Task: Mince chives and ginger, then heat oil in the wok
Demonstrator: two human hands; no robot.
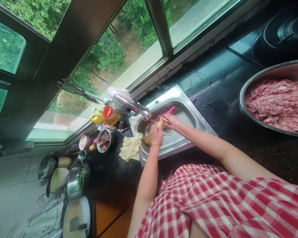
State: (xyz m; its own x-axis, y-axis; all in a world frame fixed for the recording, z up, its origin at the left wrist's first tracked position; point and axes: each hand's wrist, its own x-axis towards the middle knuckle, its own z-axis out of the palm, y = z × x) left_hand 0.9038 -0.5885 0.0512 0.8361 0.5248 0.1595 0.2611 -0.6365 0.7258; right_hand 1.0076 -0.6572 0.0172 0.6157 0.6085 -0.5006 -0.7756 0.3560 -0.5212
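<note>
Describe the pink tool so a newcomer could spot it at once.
Find the steel sink with the chrome faucet over it. Above the basin, look at the right hand. The pink tool sticks out there, its bright colour setting it apart from the pale piece in the left hand.

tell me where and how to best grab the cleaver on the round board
Probably by the short dark handle, coming from picture right, beyond its free end. The cleaver lies on the round board with its handle pointing toward the board's right rim, away from the broad blade, so that approach should keep clear of the blade.
</note>
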